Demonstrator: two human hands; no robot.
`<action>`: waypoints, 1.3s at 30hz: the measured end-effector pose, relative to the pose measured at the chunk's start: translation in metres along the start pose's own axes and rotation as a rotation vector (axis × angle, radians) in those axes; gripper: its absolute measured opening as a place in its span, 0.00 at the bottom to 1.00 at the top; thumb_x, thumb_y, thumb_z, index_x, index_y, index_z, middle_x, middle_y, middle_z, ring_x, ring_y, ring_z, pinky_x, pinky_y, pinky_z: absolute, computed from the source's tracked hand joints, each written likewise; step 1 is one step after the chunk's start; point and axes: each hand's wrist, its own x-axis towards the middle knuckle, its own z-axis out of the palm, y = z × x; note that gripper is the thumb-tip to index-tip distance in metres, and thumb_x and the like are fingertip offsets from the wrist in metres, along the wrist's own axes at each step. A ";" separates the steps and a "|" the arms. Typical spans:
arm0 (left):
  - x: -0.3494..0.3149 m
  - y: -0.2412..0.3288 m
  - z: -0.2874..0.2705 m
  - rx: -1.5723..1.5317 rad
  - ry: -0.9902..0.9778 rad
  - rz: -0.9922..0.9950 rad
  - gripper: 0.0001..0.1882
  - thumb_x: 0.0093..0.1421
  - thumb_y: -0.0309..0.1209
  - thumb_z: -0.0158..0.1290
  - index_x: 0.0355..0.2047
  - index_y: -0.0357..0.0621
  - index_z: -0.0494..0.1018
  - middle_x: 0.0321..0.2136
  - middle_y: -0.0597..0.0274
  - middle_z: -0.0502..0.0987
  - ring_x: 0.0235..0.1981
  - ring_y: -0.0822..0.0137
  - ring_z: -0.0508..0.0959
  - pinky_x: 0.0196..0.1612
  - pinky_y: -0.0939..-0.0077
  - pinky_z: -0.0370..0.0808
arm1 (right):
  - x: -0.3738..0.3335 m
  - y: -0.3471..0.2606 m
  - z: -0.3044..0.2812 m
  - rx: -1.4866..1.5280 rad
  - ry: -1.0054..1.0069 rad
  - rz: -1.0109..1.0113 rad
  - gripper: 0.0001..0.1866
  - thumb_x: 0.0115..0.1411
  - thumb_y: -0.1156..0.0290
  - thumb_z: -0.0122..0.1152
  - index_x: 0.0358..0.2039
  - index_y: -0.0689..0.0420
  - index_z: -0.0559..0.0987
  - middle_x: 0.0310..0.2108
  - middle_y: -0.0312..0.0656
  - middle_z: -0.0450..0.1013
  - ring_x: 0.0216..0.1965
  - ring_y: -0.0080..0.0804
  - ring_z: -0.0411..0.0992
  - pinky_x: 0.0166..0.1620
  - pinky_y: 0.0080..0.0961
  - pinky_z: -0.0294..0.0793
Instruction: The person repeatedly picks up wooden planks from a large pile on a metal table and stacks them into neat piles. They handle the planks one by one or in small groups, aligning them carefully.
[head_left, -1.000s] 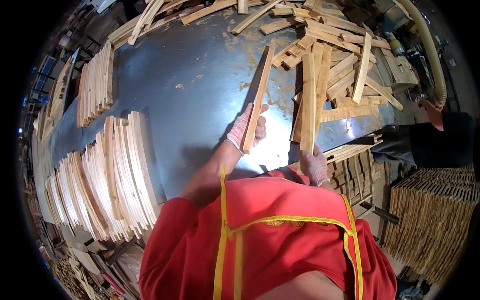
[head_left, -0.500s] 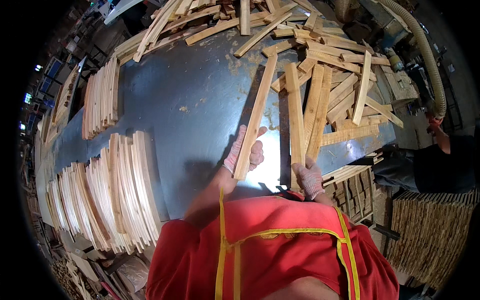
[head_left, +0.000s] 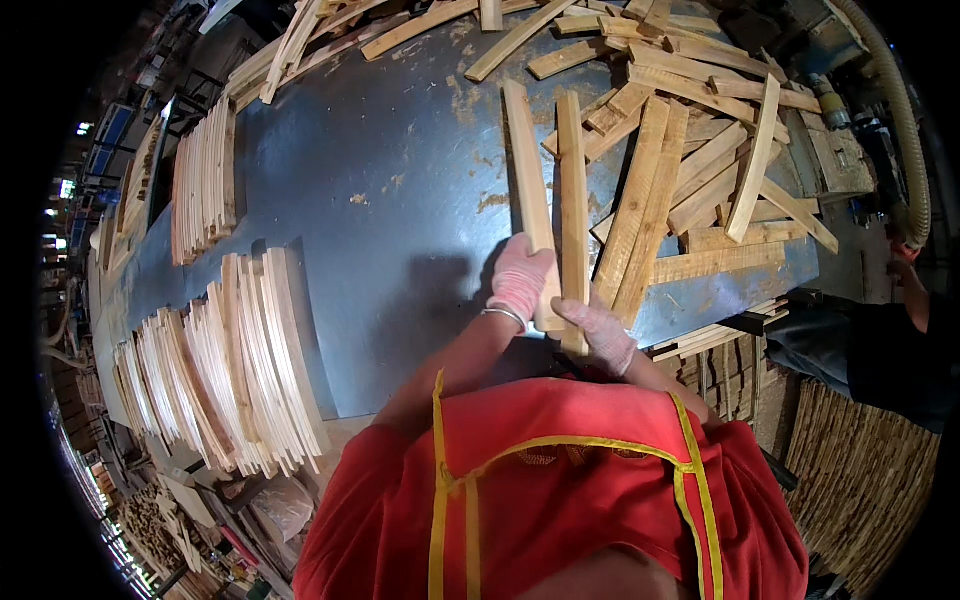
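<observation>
My left hand (head_left: 522, 276), in a pale pinkish work glove, is closed over the lower part of a light wooden strip (head_left: 526, 170). Just to its right stretches a second wooden strip (head_left: 573, 200), its near end held by my gloved right hand (head_left: 603, 332). The two strips run nearly side by side, with a narrow gap at their far ends, over a blue-grey tabletop (head_left: 370, 240). Beside my right hand, two more wooden strips (head_left: 645, 190) slope out of the heap.
A jumbled heap of wooden strips (head_left: 710, 165) covers the table's far right. Strips stand in neat rows (head_left: 215, 370) at the left, with another bundle (head_left: 205, 185) behind. A person's dark clothing (head_left: 870, 350) shows at the right, near a ribbed hose (head_left: 905, 150).
My left hand has turned over and moved right, bringing its strip close to the other. The right hand and its strip have shifted slightly left.
</observation>
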 end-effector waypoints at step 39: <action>-0.083 -0.006 -0.106 0.481 0.136 0.140 0.22 0.61 0.35 0.58 0.56 0.48 0.74 0.53 0.49 0.79 0.51 0.43 0.81 0.55 0.50 0.77 | -0.035 0.034 -0.009 -0.224 0.316 0.043 0.28 0.69 0.71 0.64 0.66 0.62 0.68 0.41 0.41 0.77 0.34 0.33 0.77 0.38 0.30 0.81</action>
